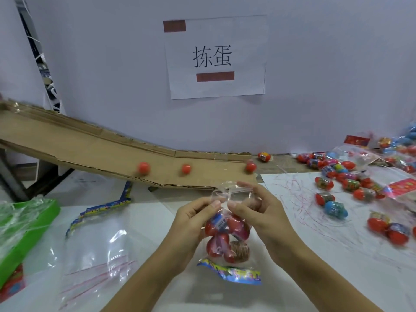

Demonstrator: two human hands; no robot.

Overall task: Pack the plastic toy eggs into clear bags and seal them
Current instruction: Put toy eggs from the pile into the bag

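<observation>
Above white table, both hands pinch egg-filled clear bag.

This looks like a small packing workstation in a workshop or light factory. A printed paper sign with two Chinese characters is taped to the plain partition wall. A cardboard chute slopes down onto the bench, where loose toy eggs lie in a heap beside empty clear bags and a green tray.
</observation>
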